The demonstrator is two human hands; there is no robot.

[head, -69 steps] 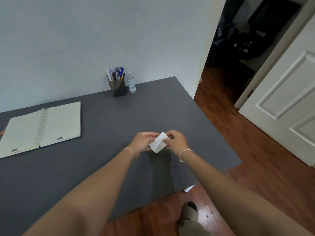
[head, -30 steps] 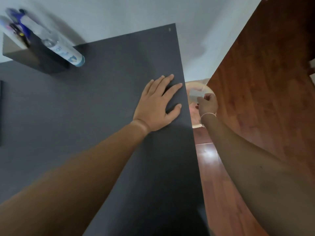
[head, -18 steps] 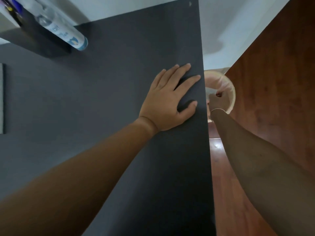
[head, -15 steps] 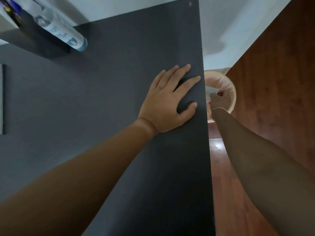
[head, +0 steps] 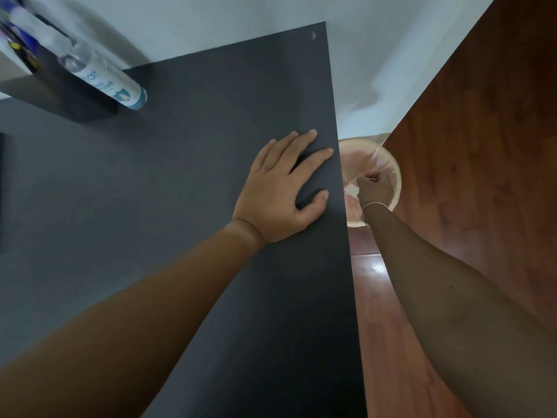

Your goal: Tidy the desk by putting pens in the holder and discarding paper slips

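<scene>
My left hand [head: 281, 191] lies flat, fingers spread, on the dark grey desk [head: 180, 164] close to its right edge, holding nothing. My right hand [head: 375, 190] reaches down past that edge and sits over the mouth of a round beige waste bin [head: 397, 176] on the floor. Its fingers are curled together; no paper slip shows, and I cannot tell whether one is still pinched. At the top left stands the dark pen holder [head: 51, 86] with pens [head: 18, 34] in it, blurred.
A clear sanitizer bottle [head: 102, 79] stands beside the pen holder by the white wall [head: 211, 19]. Reddish wooden floor [head: 467, 176] runs along the desk's right side, with the bin in the corner against the wall.
The slip went from both hands over the desk to my right hand alone above the bin. That hand dropped into the bin's mouth and the slip is out of sight; my left hand rests on the desk.
</scene>
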